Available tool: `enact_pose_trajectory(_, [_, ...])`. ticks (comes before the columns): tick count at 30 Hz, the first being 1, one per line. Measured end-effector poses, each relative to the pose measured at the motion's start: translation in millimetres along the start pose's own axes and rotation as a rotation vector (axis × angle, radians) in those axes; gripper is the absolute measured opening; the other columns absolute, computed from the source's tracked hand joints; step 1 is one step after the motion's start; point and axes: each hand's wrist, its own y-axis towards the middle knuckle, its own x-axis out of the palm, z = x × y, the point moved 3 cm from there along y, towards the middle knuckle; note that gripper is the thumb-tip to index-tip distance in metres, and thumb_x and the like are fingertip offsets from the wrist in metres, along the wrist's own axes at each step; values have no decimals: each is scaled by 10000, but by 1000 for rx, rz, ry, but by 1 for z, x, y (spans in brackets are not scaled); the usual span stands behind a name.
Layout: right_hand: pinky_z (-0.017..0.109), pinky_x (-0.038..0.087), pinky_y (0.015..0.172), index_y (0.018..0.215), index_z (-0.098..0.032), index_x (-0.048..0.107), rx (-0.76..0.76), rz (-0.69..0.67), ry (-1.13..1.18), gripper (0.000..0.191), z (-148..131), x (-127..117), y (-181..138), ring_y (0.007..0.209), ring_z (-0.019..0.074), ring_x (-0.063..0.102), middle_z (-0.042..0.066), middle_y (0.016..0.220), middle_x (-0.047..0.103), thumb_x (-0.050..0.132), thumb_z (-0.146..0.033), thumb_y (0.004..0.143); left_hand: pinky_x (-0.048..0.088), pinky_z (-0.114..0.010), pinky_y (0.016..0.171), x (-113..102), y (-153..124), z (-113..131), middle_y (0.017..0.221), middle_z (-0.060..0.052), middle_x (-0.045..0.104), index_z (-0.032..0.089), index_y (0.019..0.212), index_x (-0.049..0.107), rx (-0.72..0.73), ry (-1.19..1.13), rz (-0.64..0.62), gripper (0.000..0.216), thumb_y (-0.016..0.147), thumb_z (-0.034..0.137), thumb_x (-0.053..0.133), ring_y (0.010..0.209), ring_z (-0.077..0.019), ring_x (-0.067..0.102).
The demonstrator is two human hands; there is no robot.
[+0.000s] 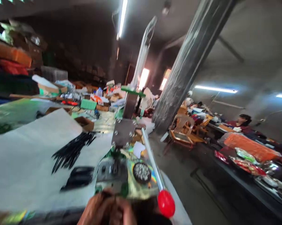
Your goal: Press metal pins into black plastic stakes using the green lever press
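Note:
Both hands are close together at the bottom edge, just in front of a hand press. My left hand is closed, its fingers bent inward. Beside it my right hand is also closed, fingertips meeting the left's. Whatever they pinch is hidden and blurred. The press has a dark metal head and a green base. Its steel lever slants down to a red ball knob, apart from my hands. A round dark dish of small shiny pieces sits right of the base.
Left on the white sheet lie a bundle of thin black straps and a black pile. A small cardboard box and clutter stand behind. A wrapped pillar, a chair and a seated person are to the right.

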Motion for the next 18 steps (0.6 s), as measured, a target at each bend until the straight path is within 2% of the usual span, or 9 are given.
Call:
enact_pose_trajectory(2, [143, 180, 362, 611, -163, 484, 260, 78, 155, 349, 32, 5, -13, 403, 13, 233, -94, 508, 375, 752, -385, 603, 460, -254, 573, -2, 1, -3, 594, -24, 601, 210, 647, 655, 88, 150, -80, 207, 706, 408, 653, 594, -186, 542])
enact_pose_trajectory(5, [123, 148, 384, 593, -149, 510, 426, 171, 259, 308, 47, 6, -15, 429, 0, 214, -70, 525, 435, 770, -269, 476, 421, -223, 568, -6, 12, -11, 611, -9, 588, 191, 748, 662, 114, 159, -110, 178, 763, 358, 601, 582, -156, 522])
enact_pose_trajectory(9, [124, 166, 388, 644, -131, 594, 435, 199, 251, 255, 43, 10, -2, 441, 4, 216, -48, 553, 482, 759, -218, 470, 418, -227, 591, -9, 28, -23, 648, -11, 608, 191, 765, 648, 110, 143, -75, 153, 775, 324, 574, 608, -158, 542])
enact_pose_trajectory(12, [128, 180, 388, 701, -131, 645, 404, 195, 235, 251, 39, 17, 7, 454, 15, 232, -37, 585, 505, 747, -202, 483, 407, -236, 599, -11, 41, -28, 649, -5, 611, 199, 796, 641, 181, 174, -20, 152, 796, 316, 544, 586, -148, 530])
enact_pose_trajectory(15, [130, 189, 390, 742, -126, 675, 377, 175, 218, 271, 37, 24, 18, 468, 18, 254, -29, 619, 519, 749, -191, 489, 399, -241, 600, -13, 55, -25, 614, 2, 591, 201, 762, 618, 230, 200, 5, 154, 810, 304, 514, 579, -146, 527])
enact_pose_trajectory(18, [131, 196, 393, 758, -116, 683, 362, 151, 201, 265, 36, 27, 30, 467, 16, 266, -18, 631, 531, 739, -177, 506, 410, -247, 593, -13, 72, -14, 589, 2, 574, 195, 719, 584, 203, 177, 9, 151, 797, 304, 513, 568, -149, 534])
